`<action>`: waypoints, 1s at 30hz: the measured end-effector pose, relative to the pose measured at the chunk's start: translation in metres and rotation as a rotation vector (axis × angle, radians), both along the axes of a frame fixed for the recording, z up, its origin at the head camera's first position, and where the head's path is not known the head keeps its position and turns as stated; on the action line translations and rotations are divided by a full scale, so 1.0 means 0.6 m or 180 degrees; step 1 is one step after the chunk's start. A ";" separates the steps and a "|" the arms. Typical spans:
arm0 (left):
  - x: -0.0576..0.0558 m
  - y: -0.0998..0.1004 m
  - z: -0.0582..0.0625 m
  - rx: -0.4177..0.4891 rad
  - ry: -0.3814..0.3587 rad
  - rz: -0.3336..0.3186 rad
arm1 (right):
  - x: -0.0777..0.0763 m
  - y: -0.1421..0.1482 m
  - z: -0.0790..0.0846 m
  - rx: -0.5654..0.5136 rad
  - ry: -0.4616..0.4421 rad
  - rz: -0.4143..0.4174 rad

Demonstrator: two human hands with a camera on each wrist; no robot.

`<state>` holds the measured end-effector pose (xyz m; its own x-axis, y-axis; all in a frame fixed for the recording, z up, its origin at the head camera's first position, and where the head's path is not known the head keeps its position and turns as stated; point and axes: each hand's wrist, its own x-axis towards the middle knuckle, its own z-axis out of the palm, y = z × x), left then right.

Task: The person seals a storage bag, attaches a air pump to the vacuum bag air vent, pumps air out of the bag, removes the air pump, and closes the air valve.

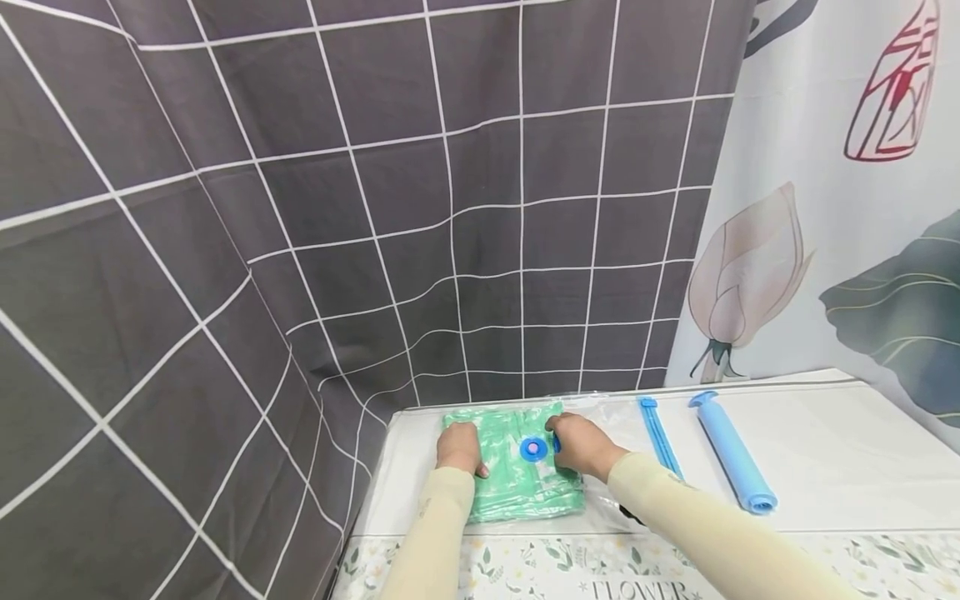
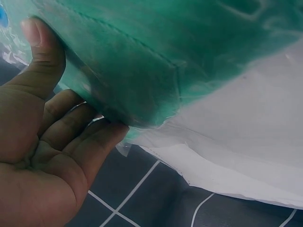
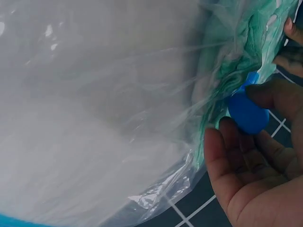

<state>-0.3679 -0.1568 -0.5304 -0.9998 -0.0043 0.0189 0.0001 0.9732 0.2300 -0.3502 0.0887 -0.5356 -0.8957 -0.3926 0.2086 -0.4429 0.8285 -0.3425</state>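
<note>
A clear vacuum storage bag [image 1: 600,412] lies flat with folded green cloth [image 1: 510,492] inside its left part. On its top is a round blue valve [image 1: 533,449] with a pink centre. At the left edge my left hand [image 1: 459,450] grips the bag, thumb on top in the left wrist view and fingers along the edge. My right hand [image 1: 581,446] is just right of the valve. Its thumb and fingers hold the round blue valve cap [image 3: 248,113] on edge, as the right wrist view shows.
Along the bag's right side runs a blue zip strip [image 1: 660,437]. A blue hand pump [image 1: 735,454] lies farther right on the white tabletop [image 1: 825,467]. A dark grid-patterned curtain [image 1: 480,250] stands right behind and to the left. A floral cloth border [image 1: 555,554] runs along the front.
</note>
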 end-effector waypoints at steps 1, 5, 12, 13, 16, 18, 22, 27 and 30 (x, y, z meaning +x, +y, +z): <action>0.001 0.000 0.001 0.0015 -0.0001 0.0008 | 0.013 -0.008 0.018 -0.0023 -0.0088 -0.0051; 0.012 0.007 0.015 0.0004 0.0038 0.0033 | 0.008 -0.019 0.012 -0.0037 -0.0115 -0.0120; -0.054 -0.014 -0.067 -0.0138 0.0095 0.0012 | -0.086 -0.016 -0.110 0.0027 0.0104 -0.0047; -0.067 -0.018 -0.083 -0.0131 0.0094 0.0011 | -0.083 -0.020 -0.108 0.0037 0.0090 -0.0051; -0.084 -0.021 -0.103 -0.0097 0.0014 0.0023 | -0.083 -0.025 -0.112 0.0134 0.0077 -0.0072; -0.081 -0.019 -0.100 -0.0067 0.0011 0.0011 | -0.088 -0.024 -0.118 0.0226 0.0136 -0.0084; -0.066 -0.014 -0.083 -0.0040 0.0040 0.0006 | -0.106 -0.016 -0.132 0.0308 0.0430 -0.0124; -0.015 0.001 -0.016 0.0043 -0.0074 0.0015 | -0.122 -0.007 -0.140 0.0404 0.0777 0.0017; 0.003 0.007 0.002 -0.0012 -0.0020 0.0009 | -0.116 -0.004 -0.138 0.0395 0.0796 0.0200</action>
<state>-0.3662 -0.1528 -0.5295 -0.9999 -0.0070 0.0127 -0.0040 0.9740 0.2264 -0.4201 0.0863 -0.6184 -0.7957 -0.4821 0.3668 -0.5527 0.8256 -0.1138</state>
